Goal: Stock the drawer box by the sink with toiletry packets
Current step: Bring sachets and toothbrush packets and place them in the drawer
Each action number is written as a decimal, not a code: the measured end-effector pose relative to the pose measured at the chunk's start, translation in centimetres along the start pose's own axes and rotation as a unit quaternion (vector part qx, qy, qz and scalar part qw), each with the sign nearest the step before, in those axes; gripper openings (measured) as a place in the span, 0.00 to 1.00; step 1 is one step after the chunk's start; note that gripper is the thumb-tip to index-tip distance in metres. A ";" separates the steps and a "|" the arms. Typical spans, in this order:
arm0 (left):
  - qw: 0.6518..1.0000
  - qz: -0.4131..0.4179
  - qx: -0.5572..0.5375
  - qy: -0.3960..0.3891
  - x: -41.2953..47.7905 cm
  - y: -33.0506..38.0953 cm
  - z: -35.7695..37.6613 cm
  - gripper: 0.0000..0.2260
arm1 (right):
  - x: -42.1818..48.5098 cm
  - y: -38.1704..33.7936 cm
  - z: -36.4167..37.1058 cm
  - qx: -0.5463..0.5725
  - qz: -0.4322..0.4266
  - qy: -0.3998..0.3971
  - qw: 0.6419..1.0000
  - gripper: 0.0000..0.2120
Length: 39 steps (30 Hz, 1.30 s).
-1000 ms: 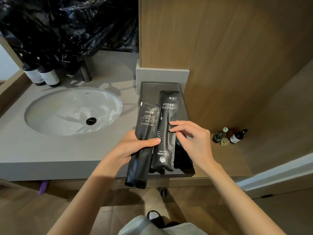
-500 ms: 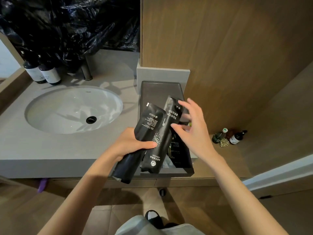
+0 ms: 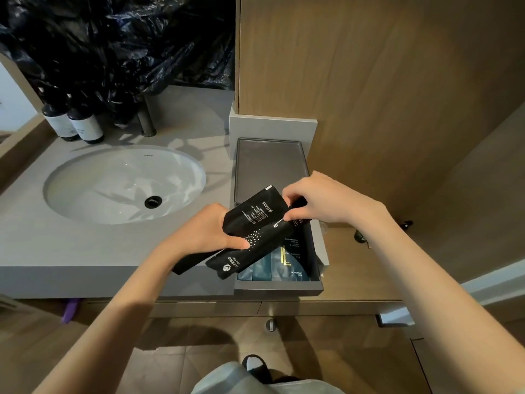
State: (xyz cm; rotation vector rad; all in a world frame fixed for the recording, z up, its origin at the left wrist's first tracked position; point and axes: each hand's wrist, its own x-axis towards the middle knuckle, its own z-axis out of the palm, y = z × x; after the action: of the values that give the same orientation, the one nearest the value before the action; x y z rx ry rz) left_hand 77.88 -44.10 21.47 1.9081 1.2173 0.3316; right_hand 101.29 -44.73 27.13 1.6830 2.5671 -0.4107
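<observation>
The grey drawer box (image 3: 279, 288) stands pulled out at the right end of the sink counter, with a dark tray (image 3: 270, 163) on its top. Teal and black packets (image 3: 289, 263), one marked shower cap, lie inside the drawer. My left hand (image 3: 210, 231) grips two long black packets (image 3: 252, 223), tilted with their upper ends to the right over the drawer. My right hand (image 3: 318, 200) pinches the upper end of the toothbrush packet (image 3: 255, 248), the lower one of the pair.
A white oval sink (image 3: 125, 183) is set in the grey counter (image 3: 42, 251) at left. Two dark bottles (image 3: 76, 123) and a tap stand behind it, under black plastic bags (image 3: 113, 38). A wooden wall panel (image 3: 369, 81) rises right of the drawer. Small bottles (image 3: 360, 237) sit on a low wooden shelf.
My left hand has tilted the two packets from upright to slanting right. My right hand let go, opened, then closed on the upper end of the toothbrush packet.
</observation>
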 end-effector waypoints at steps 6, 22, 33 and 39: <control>0.993 -0.022 -0.101 0.054 -0.9 -1.1 -1.0 0.09 | -2.7 2.6 1.9 0.164 0.034 0.011 0.986 0.05; 0.775 -0.156 -0.609 0.070 -0.7 -3.6 2.2 0.14 | -8.3 1.7 11.6 0.500 0.306 0.054 0.809 0.08; 0.769 -0.174 -0.610 0.074 -2.3 -4.4 4.5 0.09 | -2.3 -2.3 15.3 0.636 0.374 0.136 0.661 0.07; 0.787 -0.149 -0.590 0.106 -3.5 -5.0 4.8 0.07 | 0.5 -3.1 16.5 0.638 0.372 0.115 0.664 0.04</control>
State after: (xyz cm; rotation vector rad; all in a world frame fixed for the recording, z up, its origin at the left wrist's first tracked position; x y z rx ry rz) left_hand 75.87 -48.47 15.38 0.5854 1.0077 0.8947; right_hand 96.53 -49.43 11.76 2.9557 1.1267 -2.3083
